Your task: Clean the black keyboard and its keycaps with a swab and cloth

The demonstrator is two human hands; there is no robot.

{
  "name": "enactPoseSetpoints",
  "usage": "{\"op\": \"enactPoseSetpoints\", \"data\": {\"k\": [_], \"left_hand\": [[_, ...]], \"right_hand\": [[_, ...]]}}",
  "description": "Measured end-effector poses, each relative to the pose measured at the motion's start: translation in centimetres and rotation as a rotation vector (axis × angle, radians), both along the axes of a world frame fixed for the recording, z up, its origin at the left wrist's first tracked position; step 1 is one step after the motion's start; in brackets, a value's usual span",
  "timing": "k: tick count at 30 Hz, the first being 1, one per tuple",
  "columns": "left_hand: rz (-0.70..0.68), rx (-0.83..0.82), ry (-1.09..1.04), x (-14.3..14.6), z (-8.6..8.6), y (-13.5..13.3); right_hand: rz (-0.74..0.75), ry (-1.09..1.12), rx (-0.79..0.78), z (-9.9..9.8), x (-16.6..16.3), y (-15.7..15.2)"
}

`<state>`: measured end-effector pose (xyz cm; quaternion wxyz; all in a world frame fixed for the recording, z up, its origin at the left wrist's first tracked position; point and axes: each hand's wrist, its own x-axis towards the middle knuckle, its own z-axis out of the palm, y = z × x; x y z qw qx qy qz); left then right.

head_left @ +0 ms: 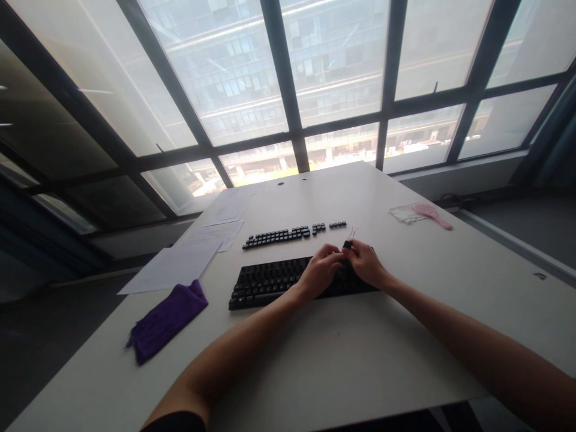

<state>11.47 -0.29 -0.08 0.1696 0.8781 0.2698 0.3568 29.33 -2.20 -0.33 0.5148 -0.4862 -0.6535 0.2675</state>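
A black keyboard (265, 282) lies on the white table in front of me; its right part is mostly hidden by my hands. My right hand (366, 264) is closed above that part, pinching a wire keycap puller (353, 233) whose thin wires point up. A small black piece (347, 244) shows at its fingertips; I cannot tell whether it is a keycap or part of the puller. Right beside it, my left hand (321, 269) has curled fingers meeting the right hand's, and whatever they pinch is hidden. Behind the keyboard, loose black keycaps (279, 237) stand in rows and small groups.
A folded purple cloth (168, 321) lies left of the keyboard. Printed paper sheets (175, 261) spread along the table's left edge. To the right are a pink hairbrush (429, 213) and a clear plastic bag (402, 213). Large windows (337, 66) rise behind the white table (288, 372).
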Motion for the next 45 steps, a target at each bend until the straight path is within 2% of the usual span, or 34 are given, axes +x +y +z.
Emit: {"op": "enactPoseSetpoints", "data": {"k": [4,7,10,13,16,19,24,33,41,45], "left_hand": [[-0.041,-0.023,-0.021,0.1,0.3,-0.3],[0.032,-0.03,-0.056,-0.4,1.1,0.6],[0.181,-0.029,-0.055,-1.5,1.8,3.3],[0.344,-0.047,0.046,-2.4,1.9,6.8],[0.395,-0.068,0.236,-2.4,1.5,9.6],[0.393,-0.071,0.322,-1.8,0.9,11.1],[0.419,-0.015,0.36,-1.2,0.4,11.6],[0.417,0.089,0.381,-0.8,0.9,13.2],[0.446,0.097,0.381,-0.7,0.7,14.0],[0.454,0.107,0.351,-0.7,1.3,13.7]], "right_hand": [[0.012,0.067,-0.009,-0.3,0.1,0.3],[-0.005,0.084,-0.012,-0.3,0.1,0.3],[-0.012,0.087,-0.015,-0.3,0.0,0.3],[-0.02,0.081,-0.017,-0.2,-0.1,0.3],[-0.022,0.07,-0.011,-0.2,-0.2,0.3],[-0.016,0.083,-0.01,-0.2,-0.2,0.3],[-0.019,0.077,-0.021,-0.2,-0.1,0.3],[-0.009,0.068,-0.036,0.2,-0.1,0.1],[-0.003,0.083,-0.038,0.0,-0.1,0.1],[-0.023,0.179,-0.025,-0.3,0.1,0.6]]}}
